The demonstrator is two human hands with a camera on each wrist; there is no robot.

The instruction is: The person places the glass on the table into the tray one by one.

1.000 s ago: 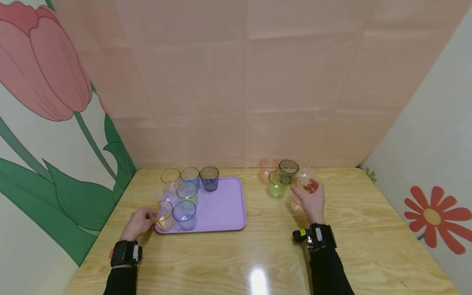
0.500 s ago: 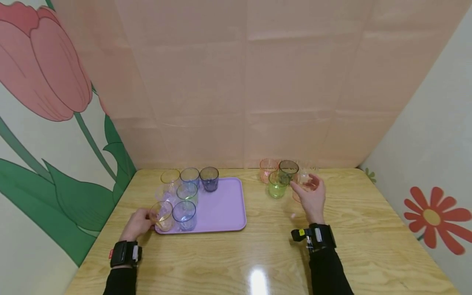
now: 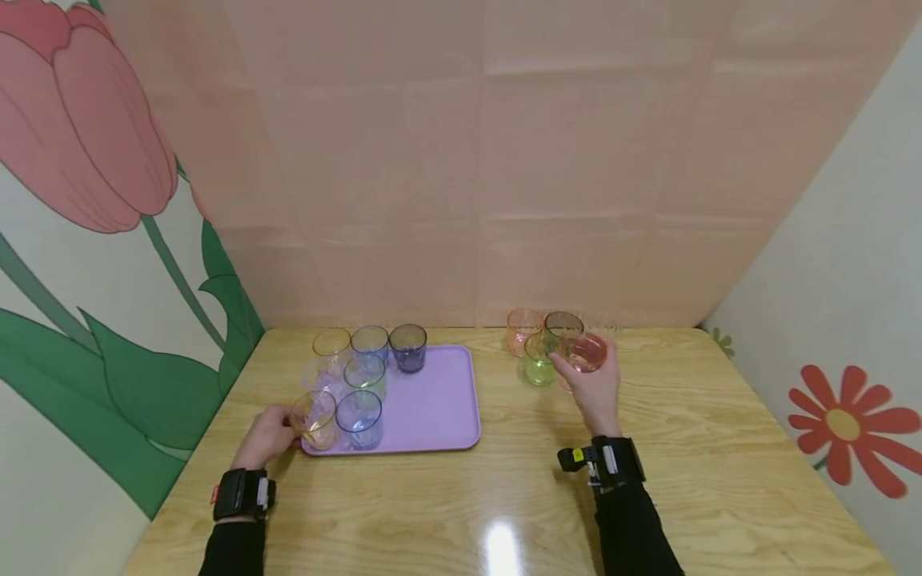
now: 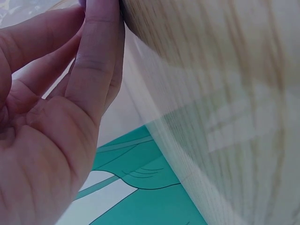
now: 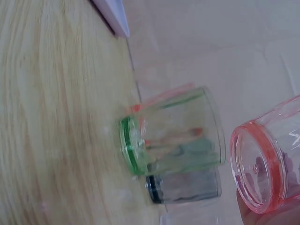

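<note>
At the left end of the lilac tray point(image 3: 435, 408), my left hand point(image 3: 265, 436) pinches its rim beside a yellow-rimmed glass point(image 3: 319, 432). Only a sliver of lilac shows between the fingertips in the left wrist view. My right hand point(image 3: 599, 394) grips a pink-red glass point(image 3: 587, 353), raised off the table and tilted; its thick base point(image 5: 255, 166) faces the right wrist camera. Just left of that hand a green glass point(image 3: 537, 371) stands, with a dark grey glass point(image 3: 564, 323) and a pink glass point(image 3: 522, 330) behind it.
Several tinted glasses crowd the tray's left half, among them a blue one point(image 3: 360, 428) in front and a dark one point(image 3: 408, 352) at the back. The wooden table point(image 3: 403, 512) ends at a covered wall point(image 3: 475, 240).
My right hand has lifted the pink-red glass and brought it slightly left, turning its mouth toward the head camera. My left hand and the tray have stayed put.
</note>
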